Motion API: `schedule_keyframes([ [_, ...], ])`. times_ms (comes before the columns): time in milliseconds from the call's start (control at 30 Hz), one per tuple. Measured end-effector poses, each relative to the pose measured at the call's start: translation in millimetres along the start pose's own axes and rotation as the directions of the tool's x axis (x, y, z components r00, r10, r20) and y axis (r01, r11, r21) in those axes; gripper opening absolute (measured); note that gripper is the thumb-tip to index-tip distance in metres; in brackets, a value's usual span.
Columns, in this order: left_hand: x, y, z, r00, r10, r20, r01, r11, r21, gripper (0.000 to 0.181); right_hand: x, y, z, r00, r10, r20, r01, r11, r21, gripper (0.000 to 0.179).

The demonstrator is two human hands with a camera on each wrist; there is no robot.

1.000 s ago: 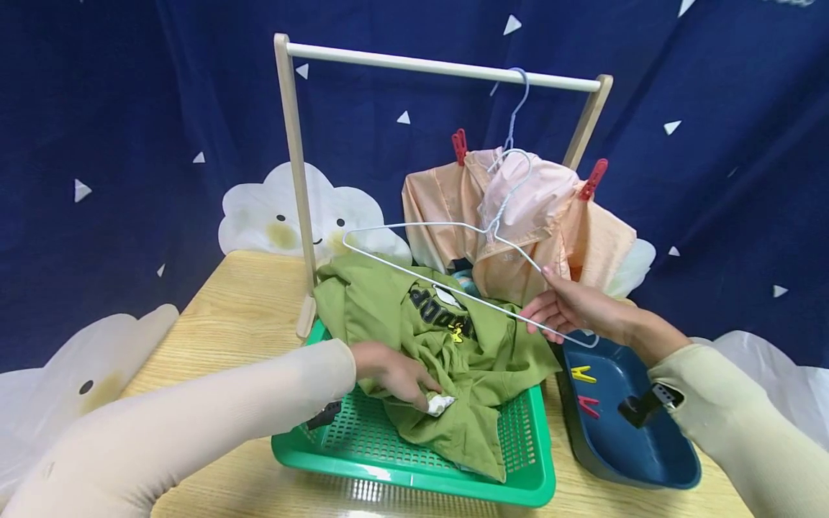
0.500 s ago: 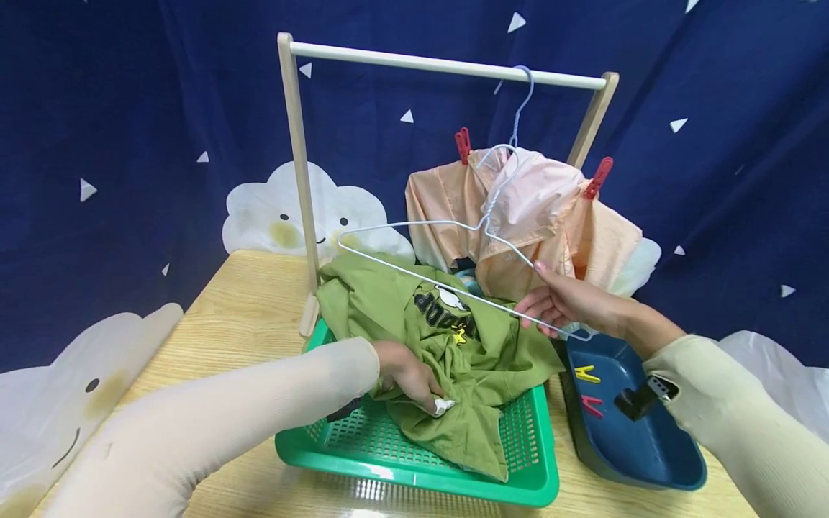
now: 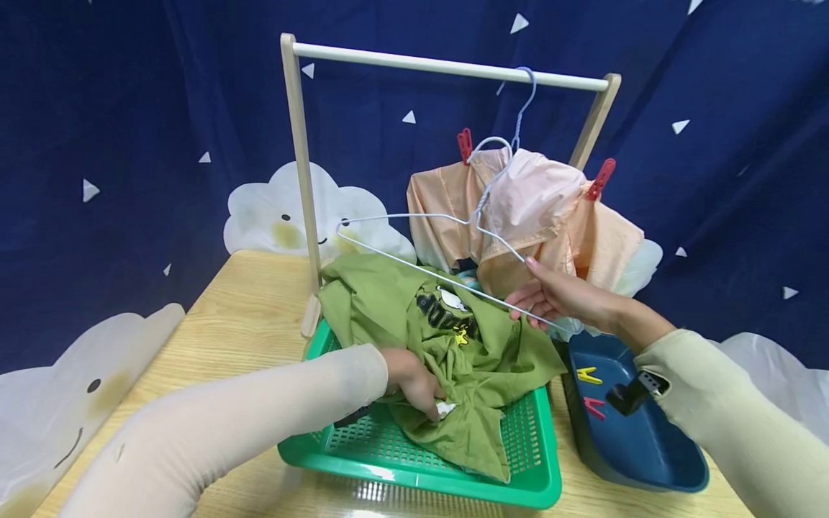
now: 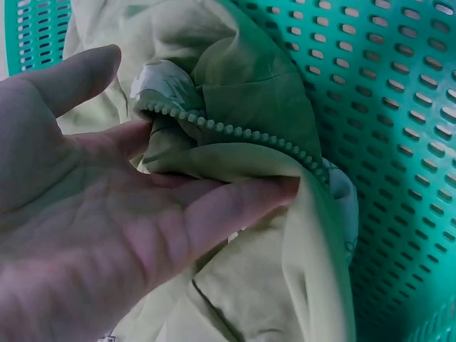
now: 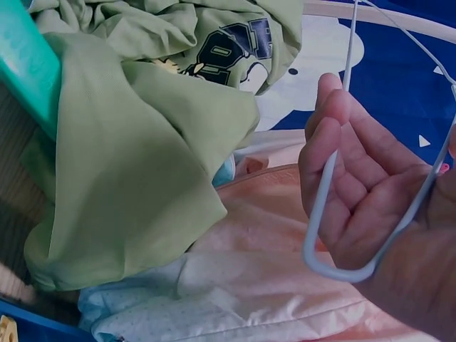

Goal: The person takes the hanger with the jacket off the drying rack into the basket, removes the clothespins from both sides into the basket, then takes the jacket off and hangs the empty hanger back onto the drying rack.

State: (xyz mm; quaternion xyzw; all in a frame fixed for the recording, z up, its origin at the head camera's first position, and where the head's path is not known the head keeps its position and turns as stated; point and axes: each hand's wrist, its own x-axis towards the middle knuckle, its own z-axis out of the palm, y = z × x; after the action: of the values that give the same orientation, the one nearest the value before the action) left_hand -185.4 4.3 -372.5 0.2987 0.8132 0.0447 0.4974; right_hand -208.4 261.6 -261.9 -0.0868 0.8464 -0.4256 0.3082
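Observation:
A green zip-up jacket point(image 3: 382, 306) with dark lettering lies heaped in the green basket point(image 3: 414, 475) and spills over its far side. My left hand point(image 3: 417, 381) reaches into its opening, a white bit of fabric point(image 3: 445, 409) at the fingertips. Up close in the left wrist view, the fingers slip under the cloth beside the zipper point(image 4: 242, 134), with the thumb point(image 4: 85, 75) lifted off it. My right hand point(image 3: 562, 293) holds a white wire hanger point(image 3: 481, 204) by one end, over the jacket, fingers curled at its lower bar and thumb on the sloping shoulder.
A wooden rack point(image 3: 447, 63) stands behind, with peach clothing point(image 3: 440, 194) on a hanger, fixed by red clothespins point(image 3: 601, 178). At the right sits a blue tub point(image 3: 654, 453) holding a yellow clothespin point(image 3: 588, 375) and a red one. The table point(image 3: 259, 309) is wooden.
The hanger has shifted a little left and up, its hook swinging left, along with my right hand. My left hand has moved right, deeper into the jacket opening.

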Motion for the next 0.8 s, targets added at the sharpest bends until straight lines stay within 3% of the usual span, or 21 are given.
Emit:
schedule_keyframes([
  [167, -4.6, -1.5, 0.9, 0.999, 0.025, -0.037, -0.022, 0.996, 0.09, 0.06, 2.4, -2, 3, 1.0, 0.002, 0.0, -0.002, 1.0, 0.004, 0.09],
  [333, -14.4, -6.9, 7.2, 0.989, 0.075, -0.126, -0.055, 0.986, 0.156, 0.061, 4.0, -3, 5, 1.0, -0.006, -0.002, 0.006, 1.0, 0.005, 0.09],
  [500, -26.8, -10.4, 14.3, 0.969, 0.083, -0.233, -0.053, 0.99, 0.129, 0.067, 5.7, -4, 5, 1.0, -0.02, -0.013, 0.02, 1.0, -0.007, 0.089],
  [733, -41.4, -13.8, 9.9, 0.953, 0.108, -0.284, -0.089, 0.993, 0.078, 0.067, 6.8, -10, 3, 0.999, -0.039, -0.037, 0.038, 0.999, -0.024, 0.088],
  [800, -45.7, -15.7, 6.7, 0.941, 0.134, -0.312, -0.114, 0.99, 0.084, 0.066, 7.3, -13, 2, 0.998, -0.045, -0.049, 0.043, 0.999, -0.03, 0.088],
])
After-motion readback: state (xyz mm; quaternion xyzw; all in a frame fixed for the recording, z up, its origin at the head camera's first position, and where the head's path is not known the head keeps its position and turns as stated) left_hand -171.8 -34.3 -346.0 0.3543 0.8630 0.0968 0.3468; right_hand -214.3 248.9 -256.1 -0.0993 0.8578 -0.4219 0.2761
